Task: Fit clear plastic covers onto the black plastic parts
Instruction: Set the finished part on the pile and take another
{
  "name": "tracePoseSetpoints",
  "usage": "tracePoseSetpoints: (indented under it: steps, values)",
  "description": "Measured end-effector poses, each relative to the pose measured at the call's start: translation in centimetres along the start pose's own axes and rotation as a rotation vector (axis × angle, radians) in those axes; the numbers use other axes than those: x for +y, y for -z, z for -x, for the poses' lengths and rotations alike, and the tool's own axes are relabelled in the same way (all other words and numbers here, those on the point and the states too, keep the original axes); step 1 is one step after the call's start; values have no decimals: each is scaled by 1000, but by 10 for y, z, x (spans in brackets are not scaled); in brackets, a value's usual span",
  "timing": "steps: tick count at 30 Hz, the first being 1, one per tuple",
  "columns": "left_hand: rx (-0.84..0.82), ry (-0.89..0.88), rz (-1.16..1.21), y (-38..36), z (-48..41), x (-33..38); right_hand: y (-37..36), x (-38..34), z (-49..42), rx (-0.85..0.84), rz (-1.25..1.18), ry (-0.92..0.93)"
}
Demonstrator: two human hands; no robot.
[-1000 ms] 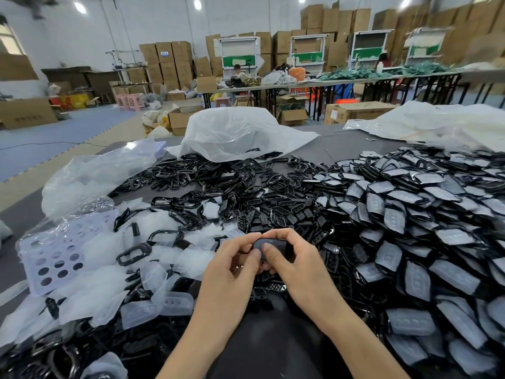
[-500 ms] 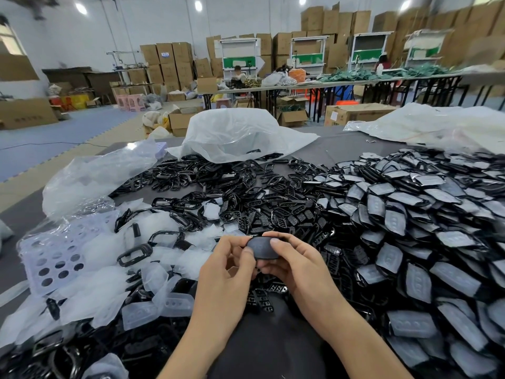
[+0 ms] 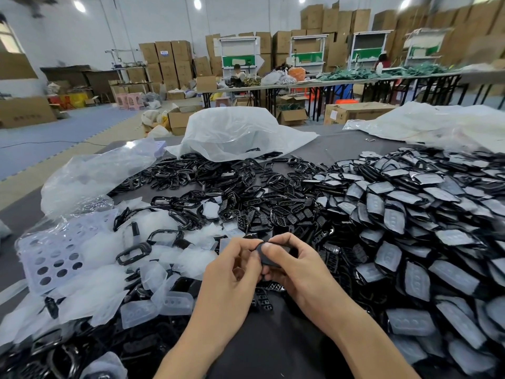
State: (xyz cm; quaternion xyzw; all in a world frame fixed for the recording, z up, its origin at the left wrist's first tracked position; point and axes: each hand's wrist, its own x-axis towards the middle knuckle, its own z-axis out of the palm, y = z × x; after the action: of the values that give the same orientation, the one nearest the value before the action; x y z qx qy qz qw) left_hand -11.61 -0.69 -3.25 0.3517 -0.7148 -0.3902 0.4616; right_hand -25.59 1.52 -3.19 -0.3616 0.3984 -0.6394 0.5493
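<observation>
Low in the middle of the head view, both hands hold one black plastic part [image 3: 266, 257] with a clear cover over it. My left hand [image 3: 232, 272] curls its fingers against the part's left edge. My right hand [image 3: 295, 265] pinches it from the right, thumb pressed on top. Loose clear covers [image 3: 153, 272] lie heaped at the left. Bare black parts [image 3: 246, 198] spread across the middle. A big pile of covered parts [image 3: 410, 228] fills the right side. The part's underside is hidden by my fingers.
A purple perforated tray [image 3: 52, 258] in a plastic bag sits at the left. White plastic bags [image 3: 235, 132] lie at the table's far side. Beyond it stand long tables, cardboard boxes and a seated person [image 3: 239, 75].
Both hands have tilted the black part more upright and shifted their fingers along its edges. My right thumb now presses its top left corner. The piles have not moved.
</observation>
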Motion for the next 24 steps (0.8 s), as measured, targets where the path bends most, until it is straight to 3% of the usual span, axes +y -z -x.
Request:
tracePoseSetpoints:
  steps: [5, 12, 20, 24]
  values:
    - [11, -168, -190, 3, 2, 2, 2, -7, 2, -36, 59, 12]
    - [-57, -355, -548, 2, 9, 4, 2, -9, 2, 96, -23, 54]
    - [-253, -466, -581, -17, 18, 9, 3, -13, 4, 117, -60, 27]
    - [-45, -326, -417, -10, 15, 9, 3, -11, 3, 114, -53, 54]
